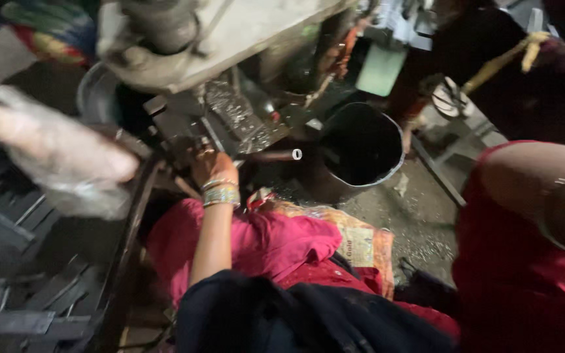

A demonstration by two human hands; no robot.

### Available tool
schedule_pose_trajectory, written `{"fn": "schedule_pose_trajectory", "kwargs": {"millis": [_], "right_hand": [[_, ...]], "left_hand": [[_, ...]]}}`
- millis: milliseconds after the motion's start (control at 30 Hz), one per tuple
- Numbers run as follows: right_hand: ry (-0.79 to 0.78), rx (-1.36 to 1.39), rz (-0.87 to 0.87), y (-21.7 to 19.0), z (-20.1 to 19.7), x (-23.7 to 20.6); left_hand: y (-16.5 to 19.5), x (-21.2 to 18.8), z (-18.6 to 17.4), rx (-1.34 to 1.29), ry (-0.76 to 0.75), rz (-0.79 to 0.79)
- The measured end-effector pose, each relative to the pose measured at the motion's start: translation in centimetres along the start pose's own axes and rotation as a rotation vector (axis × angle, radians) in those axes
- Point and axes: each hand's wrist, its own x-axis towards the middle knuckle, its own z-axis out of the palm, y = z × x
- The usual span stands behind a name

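Note:
My right hand, with bangles on the wrist, reaches forward to the bed of a metal press machine. Its fingers curl against dark metal parts there, and what they grip is hidden. A short metal tube sticks out just right of this hand, above my pink-clad lap. My left hand is raised at the left, close to the camera. It is blurred and wrapped in clear plastic, so its fingers cannot be made out.
A dark round bucket stands right of the press on a gritty floor. Flat dark metal strips are stacked at the lower left. A yellow printed sack lies under my lap. Another person's red-sleeved arm fills the right edge.

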Motion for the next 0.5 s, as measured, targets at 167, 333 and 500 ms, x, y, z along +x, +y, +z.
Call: {"fn": "schedule_pose_trajectory", "kwargs": {"millis": [167,333,500], "right_hand": [[-0.088,0.018,0.109,-0.5,-0.1,-2.1],[-0.172,0.014,0.187,-1.0,0.1,-3.9],[-0.238,0.027,0.252,-1.1,0.4,-6.2]], "left_hand": [[0.0,-0.1,-0.8,0.083,0.001,0.065],[0.0,0.1,-0.2,0.143,0.119,0.107],[0.3,-0.2,-0.5,0.158,-0.012,0.044]]}}
